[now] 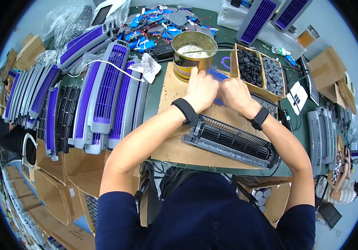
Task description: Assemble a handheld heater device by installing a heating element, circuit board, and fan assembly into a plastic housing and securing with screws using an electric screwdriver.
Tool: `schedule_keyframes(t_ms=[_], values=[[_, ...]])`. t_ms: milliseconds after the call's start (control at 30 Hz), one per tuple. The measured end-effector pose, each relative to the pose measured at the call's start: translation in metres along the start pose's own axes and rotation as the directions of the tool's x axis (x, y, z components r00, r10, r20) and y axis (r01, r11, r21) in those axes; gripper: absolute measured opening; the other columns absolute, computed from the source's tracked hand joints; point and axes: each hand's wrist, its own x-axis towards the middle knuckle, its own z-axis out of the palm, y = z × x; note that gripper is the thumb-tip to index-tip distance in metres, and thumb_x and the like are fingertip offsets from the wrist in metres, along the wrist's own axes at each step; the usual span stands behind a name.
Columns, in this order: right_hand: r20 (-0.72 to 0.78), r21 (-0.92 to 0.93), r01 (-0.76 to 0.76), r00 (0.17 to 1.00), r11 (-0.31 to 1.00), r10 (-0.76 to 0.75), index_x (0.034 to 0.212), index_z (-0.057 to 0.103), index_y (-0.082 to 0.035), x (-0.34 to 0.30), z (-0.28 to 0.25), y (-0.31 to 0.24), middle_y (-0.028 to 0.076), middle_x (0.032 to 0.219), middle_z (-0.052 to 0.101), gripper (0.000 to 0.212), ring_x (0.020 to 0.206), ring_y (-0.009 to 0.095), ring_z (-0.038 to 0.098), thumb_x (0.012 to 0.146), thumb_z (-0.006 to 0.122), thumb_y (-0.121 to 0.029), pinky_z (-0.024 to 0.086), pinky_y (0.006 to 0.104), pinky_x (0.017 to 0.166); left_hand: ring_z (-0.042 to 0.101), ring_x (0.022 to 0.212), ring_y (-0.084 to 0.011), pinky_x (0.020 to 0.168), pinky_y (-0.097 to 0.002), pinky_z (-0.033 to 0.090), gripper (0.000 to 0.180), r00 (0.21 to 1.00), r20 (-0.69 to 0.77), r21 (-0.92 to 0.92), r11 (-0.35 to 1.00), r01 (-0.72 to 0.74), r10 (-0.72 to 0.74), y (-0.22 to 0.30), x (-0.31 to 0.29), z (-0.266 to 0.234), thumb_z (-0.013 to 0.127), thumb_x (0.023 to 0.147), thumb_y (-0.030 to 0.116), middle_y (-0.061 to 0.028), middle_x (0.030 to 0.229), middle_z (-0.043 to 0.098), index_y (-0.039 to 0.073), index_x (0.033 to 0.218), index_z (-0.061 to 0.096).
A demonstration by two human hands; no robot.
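Note:
Both of my hands are together over the middle of the cardboard sheet [166, 146], just in front of a large yellow and black tin [184, 66]. My left hand [203, 89] is closed in a fist, and my right hand [235, 96] is closed close beside it. Between them shows a blurred, blue, partly see-through piece [218, 75]; its kind cannot be made out, and my fingers hide most of it. Nearer to me lies a long grey fan housing [195, 140] with a black ribbed roller [233, 141] in it, under my forearms and touched by neither hand.
A divided cardboard box [278, 98] of black and grey small parts stands right of the tin. Purple and grey fan units [106, 91] crowd the left. Blue-wrapped wired motors [139, 43] pile up behind. Two people [350, 187] are at the sides. A keyboard [310, 83] lies right.

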Motion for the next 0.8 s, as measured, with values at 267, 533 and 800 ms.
schedule_keyframes(t_ms=[267,533,800], values=[[-0.078,0.344,-0.045,0.994,0.938,0.077,0.069,0.068,-0.001,-0.007,-0.017,-0.001,0.018,0.069,0.065,0.005,0.065,0.033,0.065,0.066,0.069,-0.004,0.053,0.0401,0.063,0.062,0.083,-0.0240,0.079,-0.0404,0.037,0.010,0.987,-0.162,-0.103,0.995,-0.013,-0.004,-0.009,-0.003,0.013,0.068,0.073,0.018,-0.0072,0.076,0.064,0.010,0.068,0.071],[0.108,0.520,-0.207,0.978,0.829,0.177,0.075,0.068,0.001,-0.008,-0.034,-0.013,0.015,0.072,0.068,0.006,0.064,0.023,0.068,0.070,0.070,-0.003,0.053,0.0317,0.061,0.064,0.075,-0.0298,0.070,-0.0422,0.048,0.010,0.986,-0.117,-0.445,0.894,0.056,-0.121,-0.020,-0.012,-0.011,0.065,0.078,0.014,-0.0125,0.075,0.065,0.004,0.077,0.067],[-0.045,0.754,0.239,0.948,0.612,-0.316,0.086,0.071,-0.002,-0.027,-0.055,-0.057,0.009,0.086,0.066,0.014,0.080,0.026,0.066,0.076,0.068,0.007,0.053,0.0336,0.070,0.059,0.060,-0.0091,0.058,-0.0271,0.048,0.019,0.935,0.286,-0.787,0.505,0.354,-0.209,-0.028,-0.089,-0.082,0.068,0.087,0.017,-0.0080,0.066,0.065,-0.002,0.091,0.069]])
